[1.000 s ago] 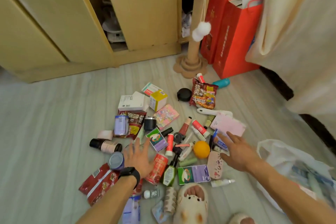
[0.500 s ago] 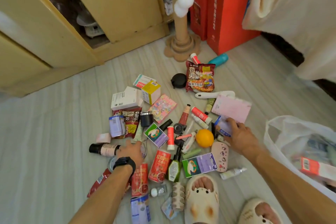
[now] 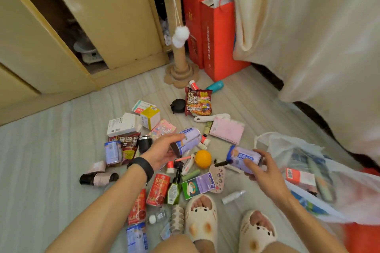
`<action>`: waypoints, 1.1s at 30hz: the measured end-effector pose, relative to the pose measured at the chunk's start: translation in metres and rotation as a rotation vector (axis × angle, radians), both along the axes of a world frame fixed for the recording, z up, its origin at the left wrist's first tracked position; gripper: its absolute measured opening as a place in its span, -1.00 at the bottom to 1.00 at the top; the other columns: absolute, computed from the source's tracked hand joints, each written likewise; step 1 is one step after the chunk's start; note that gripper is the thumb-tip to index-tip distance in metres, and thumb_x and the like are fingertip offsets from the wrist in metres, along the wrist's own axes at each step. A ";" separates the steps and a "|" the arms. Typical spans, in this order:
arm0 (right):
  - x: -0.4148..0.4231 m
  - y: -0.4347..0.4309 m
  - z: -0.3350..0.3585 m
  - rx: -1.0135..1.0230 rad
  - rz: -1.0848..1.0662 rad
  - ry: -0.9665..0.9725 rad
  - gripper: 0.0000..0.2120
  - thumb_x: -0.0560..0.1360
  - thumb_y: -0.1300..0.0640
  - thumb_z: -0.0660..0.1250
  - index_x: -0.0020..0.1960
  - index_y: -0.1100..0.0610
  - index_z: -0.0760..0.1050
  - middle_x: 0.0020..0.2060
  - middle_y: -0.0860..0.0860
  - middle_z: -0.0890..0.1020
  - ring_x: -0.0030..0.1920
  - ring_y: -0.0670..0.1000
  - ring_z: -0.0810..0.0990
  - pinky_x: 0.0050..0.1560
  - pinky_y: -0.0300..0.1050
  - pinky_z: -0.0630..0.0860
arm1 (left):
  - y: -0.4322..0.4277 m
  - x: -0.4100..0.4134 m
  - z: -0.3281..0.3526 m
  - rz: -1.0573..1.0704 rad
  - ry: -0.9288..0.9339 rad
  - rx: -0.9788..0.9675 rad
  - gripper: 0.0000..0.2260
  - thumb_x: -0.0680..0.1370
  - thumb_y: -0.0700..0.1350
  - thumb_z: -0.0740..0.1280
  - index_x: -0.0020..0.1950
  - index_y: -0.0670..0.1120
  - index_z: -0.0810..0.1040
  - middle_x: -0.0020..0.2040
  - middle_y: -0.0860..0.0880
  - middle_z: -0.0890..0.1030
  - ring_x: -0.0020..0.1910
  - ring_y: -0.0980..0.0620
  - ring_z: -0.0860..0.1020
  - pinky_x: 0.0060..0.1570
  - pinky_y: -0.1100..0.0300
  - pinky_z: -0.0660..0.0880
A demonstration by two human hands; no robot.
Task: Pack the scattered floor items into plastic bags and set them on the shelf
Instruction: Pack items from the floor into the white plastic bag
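Many small items lie scattered on the floor in front of me. My left hand (image 3: 164, 150) holds a lilac and blue can (image 3: 190, 139) above the pile. My right hand (image 3: 262, 167) holds a second lilac can (image 3: 241, 157) near the mouth of a clear plastic bag (image 3: 287, 146), which lies on the floor at the right with several packets inside. An orange (image 3: 203, 159) sits between my hands. A third lilac can (image 3: 112, 153) stands at the left of the pile.
A noodle packet (image 3: 197, 102), a pink notebook (image 3: 227, 130), white boxes (image 3: 121, 125) and red cans (image 3: 158, 189) lie in the pile. A cat scratching post (image 3: 177, 33) and red gift bags (image 3: 218, 33) stand behind. A yellow cupboard (image 3: 102, 16) stands open at the left. My slippered feet (image 3: 202, 217) are below.
Both hands have lifted off the floor, each now holding a lilac can. The right hand has moved toward the plastic bag. The camera view has tilted upward.
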State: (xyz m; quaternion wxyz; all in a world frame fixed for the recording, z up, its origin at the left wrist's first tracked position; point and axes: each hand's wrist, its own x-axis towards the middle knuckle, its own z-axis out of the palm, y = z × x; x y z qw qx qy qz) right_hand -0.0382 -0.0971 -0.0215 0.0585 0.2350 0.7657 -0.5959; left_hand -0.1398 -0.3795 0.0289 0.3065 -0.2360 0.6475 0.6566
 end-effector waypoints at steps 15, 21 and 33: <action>0.087 0.119 0.035 0.350 -0.005 0.013 -0.53 0.40 -0.02 0.52 0.21 -0.23 0.38 0.08 -0.34 0.54 0.04 -0.36 0.53 -0.03 -0.49 0.39 | 0.248 0.008 0.012 -1.213 0.266 -0.148 -0.36 0.29 0.02 0.55 0.26 0.16 0.29 -0.01 -0.07 0.63 -0.20 0.03 0.61 -0.12 0.03 0.60; 0.092 0.175 0.004 0.312 -0.189 -0.084 -0.58 0.39 -0.14 0.49 0.19 -0.20 0.42 0.01 -0.23 0.63 -0.11 -0.18 0.64 -0.05 -0.18 0.56 | 0.309 -0.003 -0.040 -1.159 0.431 -0.249 -0.41 0.35 0.03 0.51 0.23 0.06 0.23 -0.10 -0.03 0.64 -0.23 -0.01 0.66 -0.21 0.05 0.64; 0.099 0.224 -0.009 0.577 -0.477 -0.179 -0.60 0.42 -0.07 0.46 0.19 -0.13 0.40 0.04 -0.14 0.53 -0.04 -0.05 0.53 -0.14 -0.17 0.39 | 0.361 -0.013 -0.111 -1.089 0.808 -0.436 -0.43 0.36 -0.02 0.53 0.16 0.04 0.21 -0.04 0.00 0.56 -0.12 -0.05 0.57 -0.22 0.03 0.56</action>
